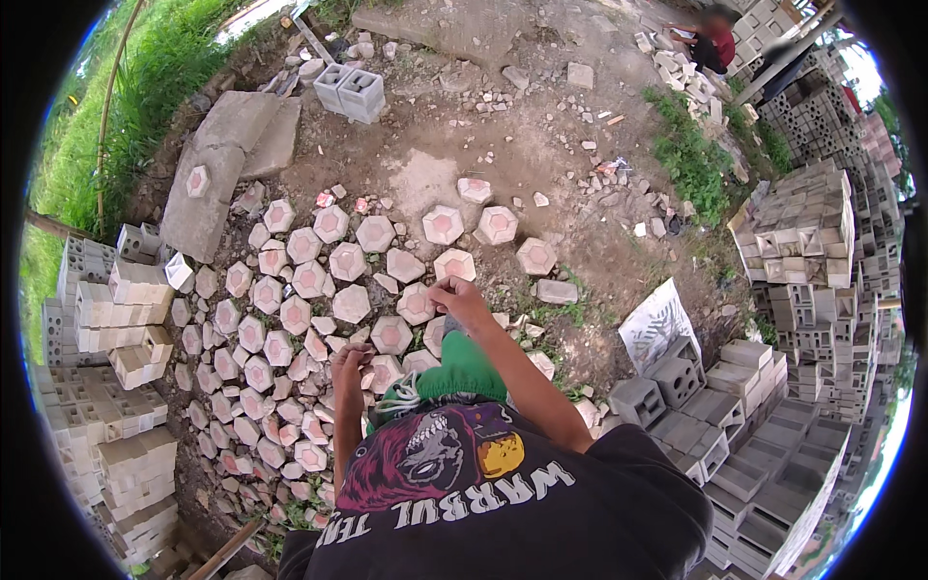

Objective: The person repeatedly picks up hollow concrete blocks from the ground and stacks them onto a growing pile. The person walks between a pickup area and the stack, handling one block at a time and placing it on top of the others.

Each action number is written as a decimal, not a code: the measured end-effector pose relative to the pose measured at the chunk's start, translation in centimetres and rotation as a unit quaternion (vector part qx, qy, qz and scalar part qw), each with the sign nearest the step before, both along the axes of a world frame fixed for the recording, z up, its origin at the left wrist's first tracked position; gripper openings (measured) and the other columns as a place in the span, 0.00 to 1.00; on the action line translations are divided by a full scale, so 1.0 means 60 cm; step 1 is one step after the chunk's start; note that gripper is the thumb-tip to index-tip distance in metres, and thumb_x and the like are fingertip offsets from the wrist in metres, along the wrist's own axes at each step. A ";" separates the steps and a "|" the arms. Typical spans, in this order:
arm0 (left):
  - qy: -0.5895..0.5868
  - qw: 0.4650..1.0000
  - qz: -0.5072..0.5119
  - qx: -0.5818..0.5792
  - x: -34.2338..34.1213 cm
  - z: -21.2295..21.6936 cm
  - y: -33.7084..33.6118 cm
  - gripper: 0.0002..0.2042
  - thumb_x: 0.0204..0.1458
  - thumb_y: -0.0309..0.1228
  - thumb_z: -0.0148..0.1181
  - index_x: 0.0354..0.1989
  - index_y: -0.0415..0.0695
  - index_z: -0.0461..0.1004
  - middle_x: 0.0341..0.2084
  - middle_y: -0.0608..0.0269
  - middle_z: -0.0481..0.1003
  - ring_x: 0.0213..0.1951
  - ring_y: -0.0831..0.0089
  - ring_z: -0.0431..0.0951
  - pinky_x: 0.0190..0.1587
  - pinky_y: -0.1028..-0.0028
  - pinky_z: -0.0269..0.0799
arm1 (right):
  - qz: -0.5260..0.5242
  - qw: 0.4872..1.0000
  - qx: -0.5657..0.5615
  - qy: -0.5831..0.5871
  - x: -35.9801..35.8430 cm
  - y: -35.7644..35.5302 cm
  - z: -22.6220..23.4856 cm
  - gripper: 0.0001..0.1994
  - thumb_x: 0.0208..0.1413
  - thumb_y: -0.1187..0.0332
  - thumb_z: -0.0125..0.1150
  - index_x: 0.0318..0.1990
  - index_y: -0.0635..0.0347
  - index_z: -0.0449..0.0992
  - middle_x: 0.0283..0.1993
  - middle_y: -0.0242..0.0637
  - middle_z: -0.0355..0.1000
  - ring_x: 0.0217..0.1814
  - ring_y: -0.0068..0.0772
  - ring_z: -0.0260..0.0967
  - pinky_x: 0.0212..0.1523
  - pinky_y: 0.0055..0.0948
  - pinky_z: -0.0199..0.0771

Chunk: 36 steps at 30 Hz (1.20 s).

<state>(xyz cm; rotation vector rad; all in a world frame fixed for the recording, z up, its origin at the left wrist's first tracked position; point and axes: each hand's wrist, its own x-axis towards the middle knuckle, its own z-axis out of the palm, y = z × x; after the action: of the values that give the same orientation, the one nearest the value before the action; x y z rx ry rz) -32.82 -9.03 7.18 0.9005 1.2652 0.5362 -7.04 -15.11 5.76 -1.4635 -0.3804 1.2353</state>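
The right hand (pixel 458 295) reaches out over the hexagonal pavers (pixel 329 290) spread on the dirt just ahead, fingertips curled together — pinching something small, perhaps. The left hand (pixel 348 365) hangs nearer, loosely curled, empty. Better to crouch closer — steadier grip.

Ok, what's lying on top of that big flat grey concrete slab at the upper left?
One pink-centred hexagonal paving block lies on the flat grey concrete slab, near its middle. The rest of its top looks bare. Whatever lies under the slab is covered.
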 end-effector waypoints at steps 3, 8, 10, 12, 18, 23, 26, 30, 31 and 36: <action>-0.002 0.999 -0.040 0.023 0.052 -0.013 0.036 0.06 0.50 0.26 0.55 0.35 0.40 0.75 0.33 0.65 0.76 0.31 0.81 0.73 0.35 0.80 0.67 | 0.012 0.999 -0.020 -0.027 0.048 0.003 -0.001 0.12 0.48 0.65 0.67 0.34 0.63 0.74 0.30 0.30 0.72 0.31 0.19 0.67 0.34 0.21 0.68; -0.025 0.997 -0.071 0.024 0.156 -0.012 0.069 0.07 0.46 0.25 0.63 0.33 0.39 0.75 0.28 0.66 0.75 0.29 0.83 0.71 0.34 0.81 0.65 | 0.070 0.992 -0.060 -0.085 0.102 -0.008 -0.006 0.13 0.43 0.64 0.72 0.31 0.62 0.75 0.28 0.28 0.70 0.30 0.17 0.65 0.32 0.19 0.65; -0.021 0.996 -0.087 0.022 0.186 -0.007 0.075 0.07 0.45 0.25 0.65 0.31 0.39 0.74 0.27 0.65 0.75 0.28 0.82 0.70 0.33 0.81 0.65 | 0.096 0.988 -0.076 -0.092 0.114 -0.009 -0.008 0.15 0.41 0.61 0.73 0.28 0.61 0.75 0.26 0.28 0.71 0.27 0.18 0.64 0.28 0.20 0.64; -0.025 0.994 -0.107 0.022 0.210 -0.005 0.086 0.08 0.44 0.26 0.66 0.29 0.40 0.73 0.26 0.65 0.74 0.28 0.82 0.70 0.33 0.81 0.64 | 0.100 0.988 -0.089 -0.078 0.126 -0.007 -0.013 0.16 0.39 0.59 0.74 0.26 0.62 0.76 0.25 0.30 0.72 0.26 0.20 0.64 0.29 0.23 0.65; -0.003 0.991 -0.128 0.028 0.256 -0.012 0.141 0.09 0.44 0.28 0.68 0.26 0.42 0.71 0.25 0.67 0.74 0.28 0.82 0.70 0.33 0.81 0.64 | 0.066 0.987 -0.114 -0.090 0.172 0.036 0.015 0.17 0.42 0.56 0.72 0.25 0.61 0.75 0.23 0.29 0.69 0.24 0.18 0.62 0.25 0.21 0.61; -0.004 0.991 -0.130 0.012 0.296 -0.026 0.212 0.07 0.45 0.27 0.67 0.28 0.43 0.72 0.24 0.71 0.73 0.26 0.83 0.70 0.32 0.81 0.64 | 0.006 0.993 -0.113 -0.033 0.203 0.084 -0.043 0.17 0.47 0.56 0.68 0.23 0.61 0.74 0.21 0.27 0.68 0.23 0.16 0.60 0.23 0.19 0.57; -0.034 0.989 -0.145 -0.002 0.325 -0.053 0.267 0.06 0.47 0.27 0.64 0.30 0.43 0.73 0.25 0.70 0.75 0.28 0.83 0.71 0.32 0.81 0.65 | -0.008 0.994 -0.112 -0.015 0.227 0.134 -0.037 0.18 0.51 0.55 0.64 0.23 0.61 0.74 0.22 0.28 0.69 0.23 0.16 0.61 0.24 0.18 0.60; -0.052 0.973 -0.223 0.017 0.370 -0.085 0.368 0.03 0.48 0.23 0.59 0.31 0.41 0.74 0.27 0.68 0.75 0.31 0.81 0.73 0.35 0.79 0.67 | -0.045 0.993 -0.108 -0.022 0.284 0.229 -0.038 0.19 0.54 0.52 0.61 0.26 0.61 0.75 0.25 0.31 0.71 0.26 0.18 0.66 0.31 0.19 0.68; -0.081 0.971 -0.222 0.023 0.382 -0.098 0.396 0.03 0.47 0.22 0.58 0.31 0.39 0.74 0.28 0.66 0.76 0.30 0.80 0.73 0.36 0.79 0.68 | -0.063 0.993 -0.100 -0.026 0.300 0.256 -0.042 0.19 0.54 0.51 0.61 0.27 0.62 0.75 0.26 0.32 0.72 0.27 0.19 0.67 0.31 0.19 0.68; -0.073 0.961 -0.230 0.133 0.436 -0.103 0.534 0.02 0.49 0.24 0.58 0.30 0.39 0.73 0.30 0.64 0.76 0.31 0.81 0.72 0.36 0.80 0.67 | -0.066 0.993 -0.096 -0.031 0.353 0.400 -0.036 0.17 0.57 0.54 0.59 0.31 0.61 0.74 0.29 0.32 0.73 0.33 0.21 0.70 0.36 0.21 0.71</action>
<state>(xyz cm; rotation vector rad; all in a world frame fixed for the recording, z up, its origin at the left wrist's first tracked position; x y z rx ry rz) -6.64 23.03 0.97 1.3118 0.8218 0.3945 14.15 8.88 3.59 -1.6664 -0.2062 1.1474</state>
